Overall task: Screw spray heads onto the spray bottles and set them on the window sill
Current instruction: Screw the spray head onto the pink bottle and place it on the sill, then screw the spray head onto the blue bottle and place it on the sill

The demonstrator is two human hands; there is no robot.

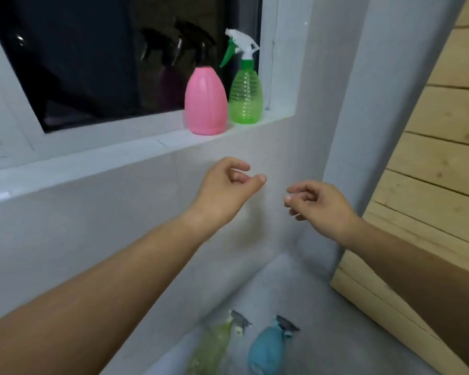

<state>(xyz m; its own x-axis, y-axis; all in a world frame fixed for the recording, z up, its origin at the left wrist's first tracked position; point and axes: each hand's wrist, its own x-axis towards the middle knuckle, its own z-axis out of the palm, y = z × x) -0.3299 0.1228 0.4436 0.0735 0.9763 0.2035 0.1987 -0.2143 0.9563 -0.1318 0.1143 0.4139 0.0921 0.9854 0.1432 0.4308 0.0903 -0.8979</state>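
1. Sill [173,139]: a pink bottle [205,100] and a green bottle [245,96] stand near its right end, just beside each other, both with spray heads fitted.
2. Left hand [228,188] and right hand [322,207]: both empty, fingers loosely curled, held apart below the sill.
3. Floor: a yellow-green bottle [214,345] and a blue bottle [267,350] lie below; each appears to carry a head, though blur hides how firmly.
4. Judgement: two bottles placed, two outstanding. The next move calls for reaching down, checking the head and lifting one.
5. Obstruction: none seen; wooden boards [431,185] stand at right, and sill space lies left of the pink bottle.
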